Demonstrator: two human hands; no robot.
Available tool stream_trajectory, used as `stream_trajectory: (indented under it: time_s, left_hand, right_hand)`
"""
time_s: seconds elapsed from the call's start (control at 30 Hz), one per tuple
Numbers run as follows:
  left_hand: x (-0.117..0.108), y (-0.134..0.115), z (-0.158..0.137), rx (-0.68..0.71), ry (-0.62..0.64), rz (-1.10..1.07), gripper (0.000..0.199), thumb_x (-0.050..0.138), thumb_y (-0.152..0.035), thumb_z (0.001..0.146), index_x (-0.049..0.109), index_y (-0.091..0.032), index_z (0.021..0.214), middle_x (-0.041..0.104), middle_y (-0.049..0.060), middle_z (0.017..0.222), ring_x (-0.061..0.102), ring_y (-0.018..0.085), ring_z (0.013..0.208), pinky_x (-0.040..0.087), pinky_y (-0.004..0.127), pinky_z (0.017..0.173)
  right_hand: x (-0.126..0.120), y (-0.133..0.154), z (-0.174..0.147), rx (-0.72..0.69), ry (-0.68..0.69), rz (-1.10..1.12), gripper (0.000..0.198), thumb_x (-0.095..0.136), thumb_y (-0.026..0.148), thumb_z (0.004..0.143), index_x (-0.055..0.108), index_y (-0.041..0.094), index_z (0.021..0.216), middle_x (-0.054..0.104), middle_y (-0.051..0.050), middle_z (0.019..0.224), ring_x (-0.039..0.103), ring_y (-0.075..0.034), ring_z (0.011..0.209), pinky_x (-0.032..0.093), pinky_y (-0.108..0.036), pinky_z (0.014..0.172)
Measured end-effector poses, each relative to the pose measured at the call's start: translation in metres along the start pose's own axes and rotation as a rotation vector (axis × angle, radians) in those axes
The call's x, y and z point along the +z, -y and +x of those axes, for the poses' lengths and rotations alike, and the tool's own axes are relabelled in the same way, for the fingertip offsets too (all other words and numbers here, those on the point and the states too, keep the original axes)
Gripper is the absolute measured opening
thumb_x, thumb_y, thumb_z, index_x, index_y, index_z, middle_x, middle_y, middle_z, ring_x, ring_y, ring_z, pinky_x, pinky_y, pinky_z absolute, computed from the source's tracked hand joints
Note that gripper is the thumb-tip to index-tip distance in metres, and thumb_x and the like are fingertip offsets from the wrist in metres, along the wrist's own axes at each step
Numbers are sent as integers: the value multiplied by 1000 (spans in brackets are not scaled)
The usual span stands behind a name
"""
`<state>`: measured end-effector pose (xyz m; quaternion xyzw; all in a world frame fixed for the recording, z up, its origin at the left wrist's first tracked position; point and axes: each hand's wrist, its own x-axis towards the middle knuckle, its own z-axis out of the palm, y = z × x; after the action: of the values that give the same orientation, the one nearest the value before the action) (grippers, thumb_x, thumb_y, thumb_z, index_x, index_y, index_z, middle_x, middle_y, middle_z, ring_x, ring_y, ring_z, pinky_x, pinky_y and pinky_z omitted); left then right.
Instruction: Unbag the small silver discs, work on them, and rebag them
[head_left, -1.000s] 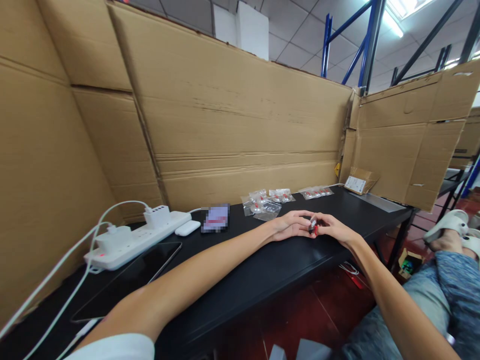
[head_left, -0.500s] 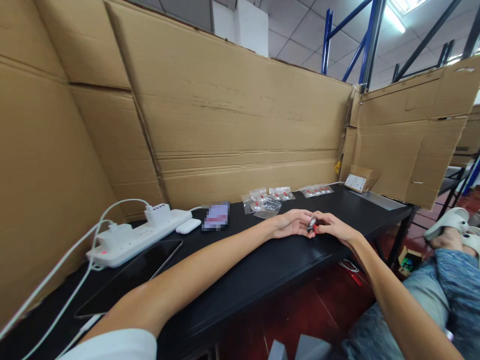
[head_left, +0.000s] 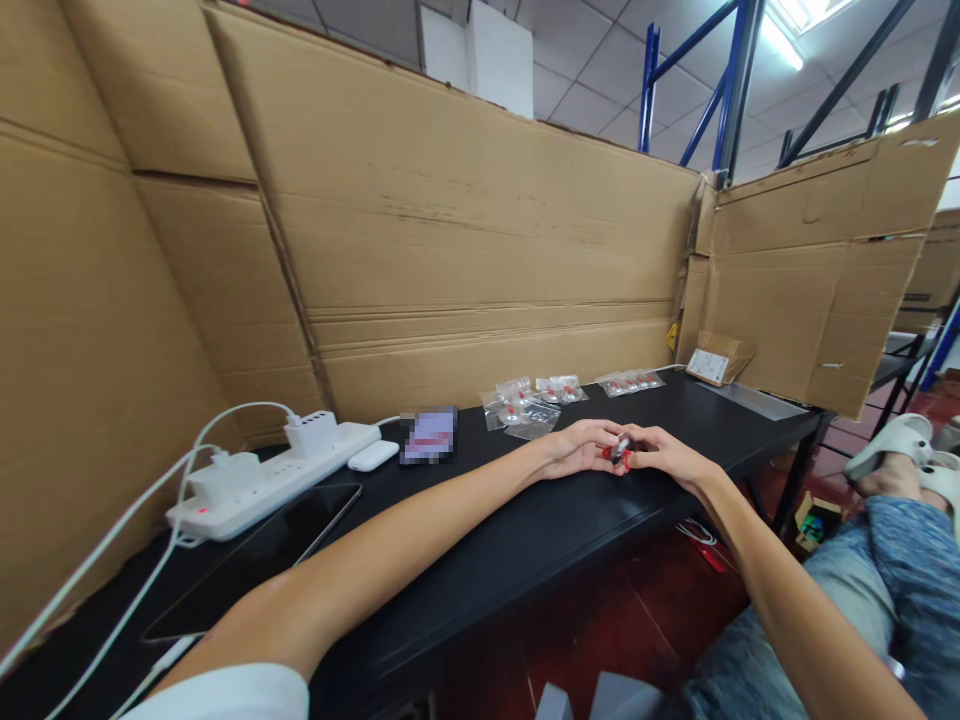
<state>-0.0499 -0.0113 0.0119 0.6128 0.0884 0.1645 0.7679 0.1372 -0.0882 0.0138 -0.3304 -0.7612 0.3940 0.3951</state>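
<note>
Between my two hands is a small rounded object (head_left: 621,449), shiny grey with bright red parts; its exact kind is too small to make out. My left hand (head_left: 582,448) lies palm up on the black table, its fingers and thumb closed around the object's left side. From the other side, my right hand (head_left: 660,450) pinches it with thumb and fingertips. The fingers cover part of it. Just behind the hands lie small clear plastic bags (head_left: 517,408) with round red-and-clear pieces inside.
Another clear bag (head_left: 631,383) lies farther right, before a cardboard packet (head_left: 718,360) with a white label. At left are a white power strip (head_left: 262,485), a white case (head_left: 373,456), a pixelated phone-like item (head_left: 430,436) and a dark tablet (head_left: 262,560). Cardboard walls (head_left: 480,220) surround the black table (head_left: 510,540).
The small object has turned between my fingers, and more of its red now shows on both sides. Both hands stay in nearly the same place.
</note>
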Motion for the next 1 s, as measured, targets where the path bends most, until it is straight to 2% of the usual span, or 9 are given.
stream_trajectory:
  time_s: [0.33, 0.6, 0.67, 0.87, 1.0]
  left_hand:
    - [0, -1, 0, -1, -19, -1, 34, 69, -21, 75, 62, -10, 107, 67, 11, 90, 68, 21, 82, 47, 42, 88]
    - [3, -3, -2, 5, -8, -4, 33, 68, -22, 75, 63, -10, 105, 68, 12, 89, 68, 21, 81, 47, 41, 87]
    - [2, -3, -2, 3, -1, 2, 33, 68, -22, 76, 63, -11, 106, 68, 11, 89, 68, 21, 80, 47, 40, 87]
    - [1, -2, 0, -3, -51, -23, 32, 69, -25, 75, 63, -11, 103, 69, 11, 89, 68, 21, 79, 47, 40, 87]
    - [-1, -1, 1, -35, -73, -67, 30, 66, -30, 77, 64, -8, 97, 68, 12, 88, 66, 19, 78, 47, 36, 84]
  right_hand:
    - [0, -1, 0, 21, -39, 38, 18, 71, 33, 73, 71, 18, 83, 64, -3, 89, 56, -20, 91, 40, -33, 88]
    - [4, 2, 1, 75, -68, 90, 18, 69, 30, 69, 65, 19, 84, 63, -1, 79, 58, -19, 81, 42, -33, 83]
    - [5, 0, 1, 89, -100, 96, 19, 68, 28, 68, 64, 20, 84, 62, -1, 79, 58, -19, 80, 43, -34, 83]
    - [2, -14, 0, 65, -315, -31, 16, 67, 27, 65, 62, 18, 77, 59, -2, 88, 55, -19, 88, 41, -32, 82]
    - [4, -17, 0, 70, -334, -23, 16, 67, 30, 70, 59, 18, 78, 57, 1, 79, 56, -16, 78, 42, -30, 76]
